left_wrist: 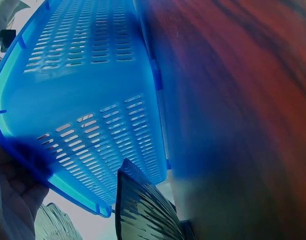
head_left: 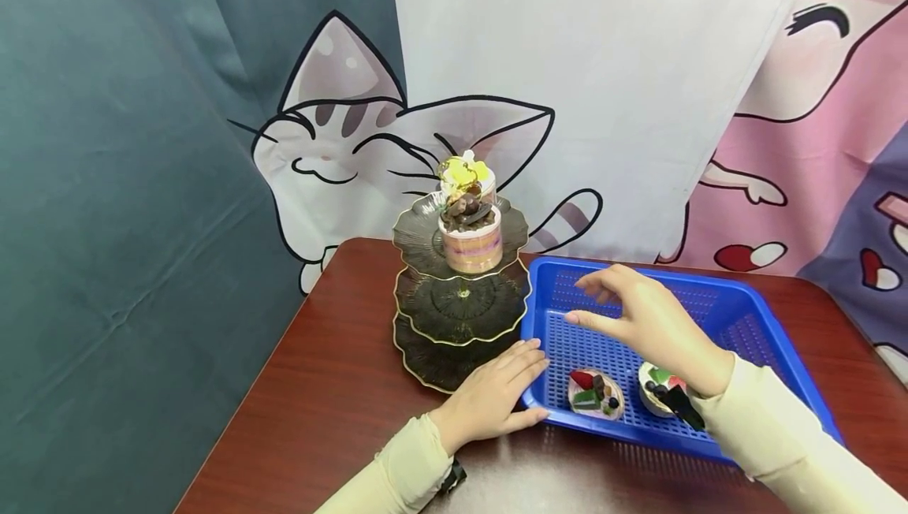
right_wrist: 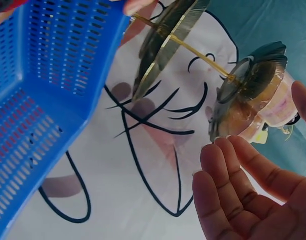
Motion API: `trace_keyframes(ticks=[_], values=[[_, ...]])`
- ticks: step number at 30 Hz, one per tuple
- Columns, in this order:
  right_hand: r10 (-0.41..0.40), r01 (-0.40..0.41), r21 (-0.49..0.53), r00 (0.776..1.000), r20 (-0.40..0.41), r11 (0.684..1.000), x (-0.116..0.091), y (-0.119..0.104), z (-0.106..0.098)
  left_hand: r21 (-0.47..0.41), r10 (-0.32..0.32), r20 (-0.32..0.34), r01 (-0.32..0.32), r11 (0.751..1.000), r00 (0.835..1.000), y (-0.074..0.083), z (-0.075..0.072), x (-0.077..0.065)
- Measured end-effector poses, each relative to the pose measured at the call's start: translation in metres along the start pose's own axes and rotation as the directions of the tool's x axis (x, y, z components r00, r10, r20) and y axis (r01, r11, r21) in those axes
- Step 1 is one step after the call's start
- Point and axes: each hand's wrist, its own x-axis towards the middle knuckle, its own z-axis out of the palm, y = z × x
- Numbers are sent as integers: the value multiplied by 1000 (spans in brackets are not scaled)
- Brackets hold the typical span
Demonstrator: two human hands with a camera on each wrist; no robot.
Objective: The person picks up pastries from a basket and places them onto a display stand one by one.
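My left hand (head_left: 489, 397) rests on the near left corner of a blue plastic basket (head_left: 769, 325), its fingers lying over the rim. Above the basket hangs my right hand (head_left: 641, 317), fingers loosely bent and nothing in its grasp. Inside the basket are a dessert cup with a strawberry on top (head_left: 596, 404) and a second, berry-topped dessert cup (head_left: 651, 400), partly hidden by the right sleeve. On the top plate of a dark tiered stand (head_left: 461, 305) stands a chocolate-topped dessert cup (head_left: 471, 250), with a yellow-topped cup (head_left: 464, 171) behind it.
The basket and stand sit side by side on a reddish-brown wooden table (head_left: 305, 411). Behind them hangs a cloth backdrop (head_left: 603, 49) with cartoon cats. The stand's wavy plate edges reach close to the basket's left wall.
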Motion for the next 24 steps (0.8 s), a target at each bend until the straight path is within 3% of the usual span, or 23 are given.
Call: trace_keyframes(ticks=[24], values=[[-31, 32, -75, 999, 6, 997, -29, 25, 10, 11, 28, -38, -28, 1000, 999, -2, 2, -1]])
